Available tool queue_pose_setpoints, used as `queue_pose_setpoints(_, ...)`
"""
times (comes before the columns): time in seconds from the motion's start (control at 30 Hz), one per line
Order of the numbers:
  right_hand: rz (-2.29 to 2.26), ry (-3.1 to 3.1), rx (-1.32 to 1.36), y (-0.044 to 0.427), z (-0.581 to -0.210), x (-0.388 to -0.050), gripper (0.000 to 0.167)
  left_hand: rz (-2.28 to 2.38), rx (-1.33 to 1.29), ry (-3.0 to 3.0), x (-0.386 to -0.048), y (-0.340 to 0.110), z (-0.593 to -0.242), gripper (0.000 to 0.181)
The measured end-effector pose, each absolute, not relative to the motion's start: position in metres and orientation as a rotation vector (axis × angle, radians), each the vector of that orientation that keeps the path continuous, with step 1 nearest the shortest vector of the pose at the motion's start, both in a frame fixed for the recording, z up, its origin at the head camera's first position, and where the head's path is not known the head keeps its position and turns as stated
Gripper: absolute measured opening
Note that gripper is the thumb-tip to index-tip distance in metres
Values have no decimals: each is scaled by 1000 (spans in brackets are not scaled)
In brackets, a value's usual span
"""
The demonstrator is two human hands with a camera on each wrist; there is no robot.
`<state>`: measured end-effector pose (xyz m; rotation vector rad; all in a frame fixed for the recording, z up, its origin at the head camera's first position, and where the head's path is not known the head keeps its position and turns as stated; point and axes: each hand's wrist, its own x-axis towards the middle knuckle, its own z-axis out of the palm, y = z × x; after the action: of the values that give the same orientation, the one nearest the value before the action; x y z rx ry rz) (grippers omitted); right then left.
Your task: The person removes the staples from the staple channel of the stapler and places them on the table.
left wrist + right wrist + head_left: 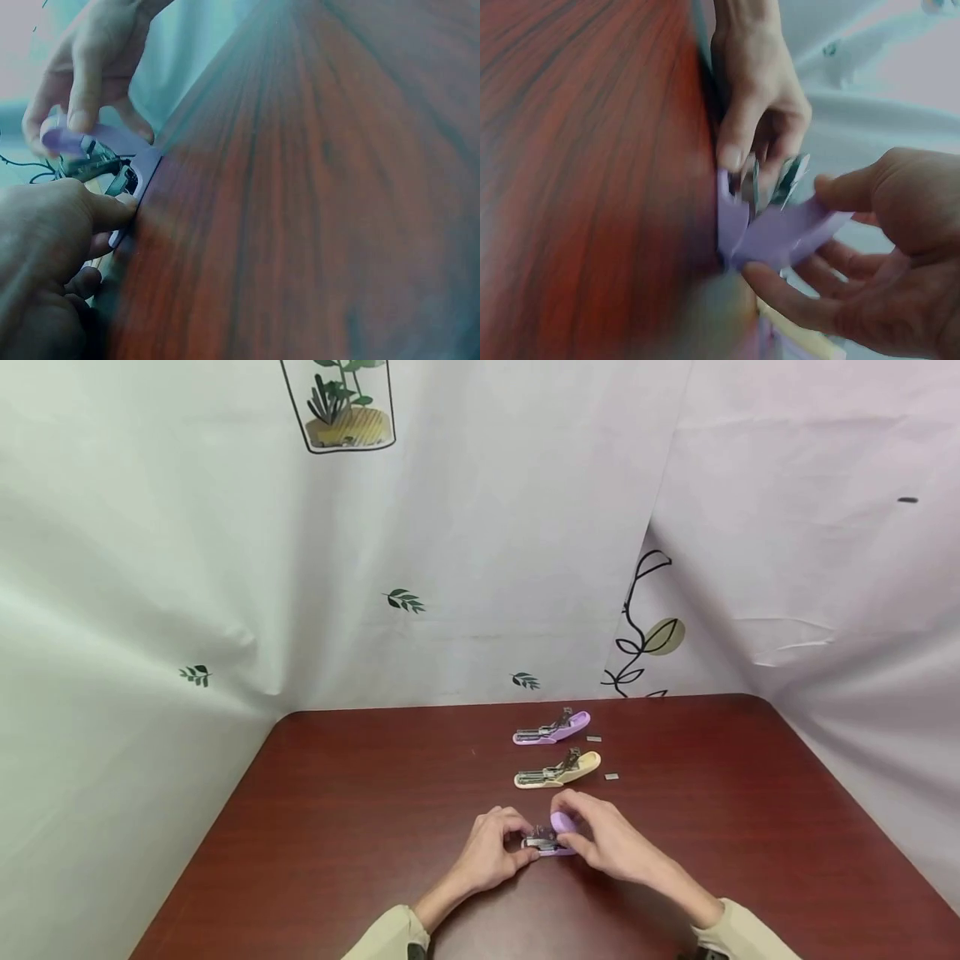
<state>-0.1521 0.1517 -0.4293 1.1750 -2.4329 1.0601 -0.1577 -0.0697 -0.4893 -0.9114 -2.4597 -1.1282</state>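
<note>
A small purple stapler (562, 823) lies on the table between the two hands, its cover swung up and its metal works (542, 840) showing. My left hand (491, 850) pinches the front end of its base between thumb and fingers, low against the tabletop. At the other end, my right hand (611, 839) grips the raised purple cover (787, 232), with fingers on either side of it in the right wrist view. The left wrist view shows the cover (124, 142) tilted up from the base. Fingers partly hide the hinge.
Beyond the hands, a yellow stapler (558, 771) and another purple stapler (552, 729) lie opened up. Beside them are two small staple strips, one nearer (612, 777) and one farther (594, 739). A white printed curtain (465, 568) hangs behind the reddish-brown table (360, 785).
</note>
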Motion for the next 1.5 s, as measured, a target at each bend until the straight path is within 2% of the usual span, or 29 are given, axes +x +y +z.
queue_pose_setpoints(0.17, 1185, -2418, 1142, 165, -430, -152, 40, -1165, -902, -2489, -159, -69, -489, 20)
queue_pose_setpoints(0.43, 1387, -2405, 1137, 176, -437, -150, 33, -1193, -877, -2518, -157, -70, -487, 18)
queue_pose_setpoints(0.73, 1445, -2444, 1034, 189, -443, -148, 34, -1200, -880, -2507, -157, -69, -487, 19)
queue_pose_setpoints(0.93, 1659, -2453, 1000, 199, -449, -148, 30, -1200, -880, -2511, -157, -69, -486, 18)
queue_pose_setpoints(1.3, 1911, -2349, 1065, 213, -462, -150, 26, -1198, -884, -2499, -157, -69, -487, 18)
queue_pose_setpoints(1.4, 1915, -2378, 1033, 213, -461, -148, 29, -1194, -887, -2499, -157, -69, -487, 18)
queue_pose_setpoints(1.5, 1778, -2420, 904, 212, -457, -144, 42, -1192, -888, -2505, -157, -69, -487, 18)
